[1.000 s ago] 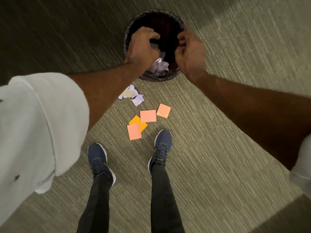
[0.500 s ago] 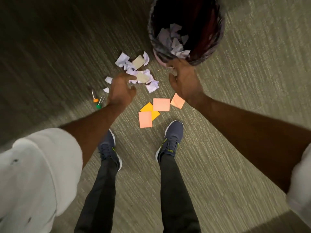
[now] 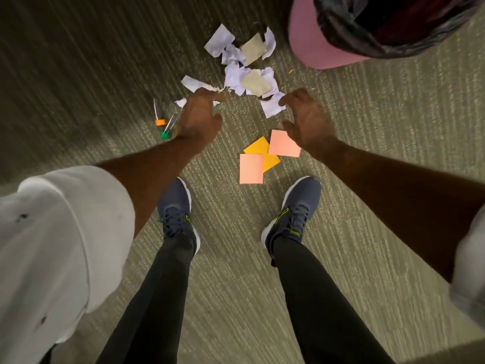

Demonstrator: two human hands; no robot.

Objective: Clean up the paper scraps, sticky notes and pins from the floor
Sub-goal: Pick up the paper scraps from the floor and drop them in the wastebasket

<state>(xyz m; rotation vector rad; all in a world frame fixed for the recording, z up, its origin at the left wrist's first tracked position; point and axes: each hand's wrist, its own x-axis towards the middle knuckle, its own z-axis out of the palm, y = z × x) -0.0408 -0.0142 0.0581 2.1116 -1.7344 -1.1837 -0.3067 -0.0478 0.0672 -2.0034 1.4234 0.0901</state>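
Down over the carpeted floor (image 3: 380, 132), both hands hung with the fingers spread and lightly bent, and neither had hold of anything. The left hand (image 3: 199, 118) reached over the near edge of the heap of paper scraps (image 3: 246, 74), its fingertips above a few small white pieces. The right hand (image 3: 307, 119) had its fingertips at the nearest lilac scrap. Blur made it impossible to tell whether either hand touched paper.

The scraps, lilac, white and two tan pieces, lay in a loose pile on the floor just beside the pink bin (image 3: 309, 46). The bin had a dark liner (image 3: 338, 27) with more paper visible inside.

Nearer the person's feet lay the sticky notes. One pink note (image 3: 283, 144) was partly under the right wrist, a yellow note (image 3: 258, 147) lay beneath it, and a second pink note (image 3: 251, 169) overlapped the yellow one.

Two pins lay to the left of the left hand, one with an orange head (image 3: 159, 122) and one with a green head (image 3: 165, 134). Both were close together on the floor.

Dark blue shoes (image 3: 177, 206) stood apart behind the notes.
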